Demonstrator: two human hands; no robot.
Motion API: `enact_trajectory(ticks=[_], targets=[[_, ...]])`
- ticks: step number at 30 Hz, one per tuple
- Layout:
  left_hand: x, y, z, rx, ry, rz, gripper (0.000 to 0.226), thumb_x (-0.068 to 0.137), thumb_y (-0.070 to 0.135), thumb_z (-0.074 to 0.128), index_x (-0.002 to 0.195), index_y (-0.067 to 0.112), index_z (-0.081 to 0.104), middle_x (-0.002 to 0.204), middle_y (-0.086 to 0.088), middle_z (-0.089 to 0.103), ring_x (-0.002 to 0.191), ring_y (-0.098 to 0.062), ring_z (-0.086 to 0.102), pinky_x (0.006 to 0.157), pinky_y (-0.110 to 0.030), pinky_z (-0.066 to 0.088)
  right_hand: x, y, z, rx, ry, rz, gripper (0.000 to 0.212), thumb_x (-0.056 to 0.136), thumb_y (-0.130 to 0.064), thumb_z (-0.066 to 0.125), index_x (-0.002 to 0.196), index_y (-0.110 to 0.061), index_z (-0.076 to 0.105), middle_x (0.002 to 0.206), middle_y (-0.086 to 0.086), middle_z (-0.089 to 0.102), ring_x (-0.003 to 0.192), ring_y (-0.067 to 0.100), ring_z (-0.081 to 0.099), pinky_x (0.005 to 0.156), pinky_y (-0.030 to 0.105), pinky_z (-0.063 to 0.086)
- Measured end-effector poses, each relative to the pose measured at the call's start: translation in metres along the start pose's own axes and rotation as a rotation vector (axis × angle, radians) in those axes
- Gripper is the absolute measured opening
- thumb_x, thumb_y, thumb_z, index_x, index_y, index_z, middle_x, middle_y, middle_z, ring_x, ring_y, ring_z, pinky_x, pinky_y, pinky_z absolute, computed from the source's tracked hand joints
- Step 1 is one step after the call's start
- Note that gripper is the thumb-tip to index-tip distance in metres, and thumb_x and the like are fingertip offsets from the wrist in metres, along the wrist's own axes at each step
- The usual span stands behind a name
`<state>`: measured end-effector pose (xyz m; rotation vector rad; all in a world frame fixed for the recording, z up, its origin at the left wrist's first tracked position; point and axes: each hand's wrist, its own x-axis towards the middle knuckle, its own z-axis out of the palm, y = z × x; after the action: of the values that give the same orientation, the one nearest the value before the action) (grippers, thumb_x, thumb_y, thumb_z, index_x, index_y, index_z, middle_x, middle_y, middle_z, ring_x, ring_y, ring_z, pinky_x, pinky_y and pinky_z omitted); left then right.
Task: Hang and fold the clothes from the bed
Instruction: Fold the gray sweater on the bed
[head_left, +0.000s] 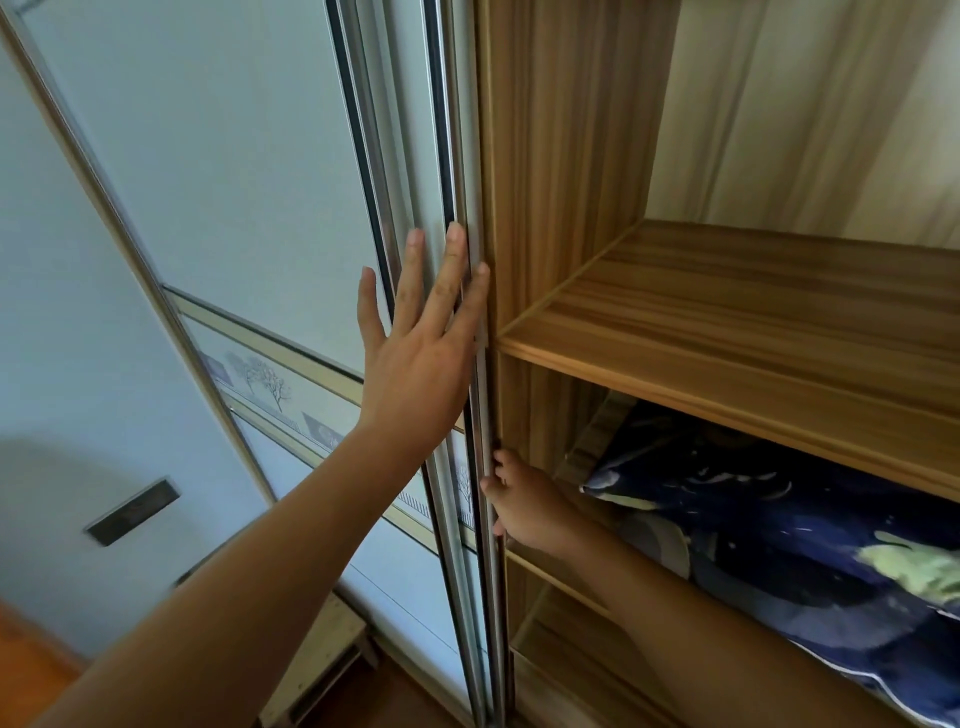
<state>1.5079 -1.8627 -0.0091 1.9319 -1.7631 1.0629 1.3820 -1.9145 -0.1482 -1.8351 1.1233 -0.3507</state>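
The left arm reaches up and forward from the lower left, bare to the elbow and nearly straight. The left hand (415, 358) lies flat against the sliding door (234, 156) of the wardrobe (545, 156), back toward the camera. Its fingers (449, 280) are straight and spread wide, pointing up; it holds nothing. The fingertip nearest the opening rests on the door's metal edge (480, 405), right where the door meets the wooden side panel.

The right arm comes in from the lower right, crossing in front of the lower shelves. The right hand (527, 506) sits lower on the same metal edge, below the left hand and apart from it. Its fingers are curled round the strip from the wardrobe side, pinching it.

To the right of both hands the wardrobe stands open. An upper wooden shelf (753, 322) runs level with the left wrist. On the shelf beneath it lies a dark blue patterned fabric (779, 530) with a pale green patch, just beside the right forearm and near the right hand, not touching it. Whether it is clothing or bedding I cannot tell.

A band of printed trees (265, 379) crosses the door behind the left forearm. Farther left, another panel carries a dark recessed handle (132, 512).
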Motion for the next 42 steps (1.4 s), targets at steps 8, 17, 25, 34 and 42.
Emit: enact_trajectory(ticks=[8, 17, 25, 34, 42], targets=[[-0.058, 0.048, 0.026, -0.589, -0.265, 0.273, 0.033, 0.093, 0.031, 0.048, 0.124, 0.023, 0.058, 0.113, -0.002, 0.061, 0.101, -0.026, 0.063, 0.072, -0.039, 0.057, -0.056, 0.06, -0.059, -0.366, 0.116, 0.058, 0.043, 0.095, -0.056, 0.053, 0.133, -0.035, 0.055, 0.128, -0.005, 0.066, 0.115, 0.019, 0.063, 0.098, 0.039, 0.051], [-0.084, 0.135, 0.098, -0.577, -0.83, 0.392, 0.035, 0.092, 0.044, 0.049, 0.12, 0.026, 0.06, 0.124, -0.004, 0.065, 0.117, -0.027, 0.061, 0.092, -0.041, 0.052, -0.189, 0.159, -0.112, -0.541, 0.384, 0.474, 0.054, 0.09, -0.062, 0.052, 0.134, -0.031, 0.055, 0.131, 0.002, 0.064, 0.119, 0.026, 0.061, 0.095, 0.037, 0.051], [-0.116, 0.253, 0.072, -0.569, -0.894, 0.659, 0.044, 0.096, 0.047, 0.05, 0.136, 0.027, 0.052, 0.133, -0.004, 0.061, 0.122, -0.026, 0.055, 0.098, -0.035, 0.044, -0.285, 0.21, -0.105, -0.449, 0.397, 0.702, 0.058, 0.096, -0.057, 0.051, 0.147, -0.03, 0.042, 0.145, 0.005, 0.053, 0.134, 0.027, 0.051, 0.105, 0.036, 0.044], [-0.147, 0.365, 0.045, -0.687, -0.972, 0.929, 0.05, 0.094, 0.047, 0.057, 0.138, 0.024, 0.054, 0.136, -0.003, 0.06, 0.127, -0.025, 0.055, 0.104, -0.04, 0.045, -0.39, 0.254, -0.069, -0.238, 0.574, 0.969, 0.055, 0.098, -0.056, 0.052, 0.147, -0.033, 0.046, 0.135, 0.0, 0.063, 0.121, 0.022, 0.062, 0.089, 0.035, 0.054], [-0.195, 0.432, 0.013, -0.77, -0.913, 1.44, 0.04, 0.095, 0.046, 0.051, 0.133, 0.032, 0.054, 0.124, 0.004, 0.062, 0.109, -0.022, 0.062, 0.086, -0.04, 0.055, -0.448, 0.251, 0.014, 0.041, 0.86, 1.294, 0.051, 0.095, -0.058, 0.053, 0.138, -0.032, 0.053, 0.128, -0.002, 0.067, 0.112, 0.019, 0.065, 0.089, 0.039, 0.057]])
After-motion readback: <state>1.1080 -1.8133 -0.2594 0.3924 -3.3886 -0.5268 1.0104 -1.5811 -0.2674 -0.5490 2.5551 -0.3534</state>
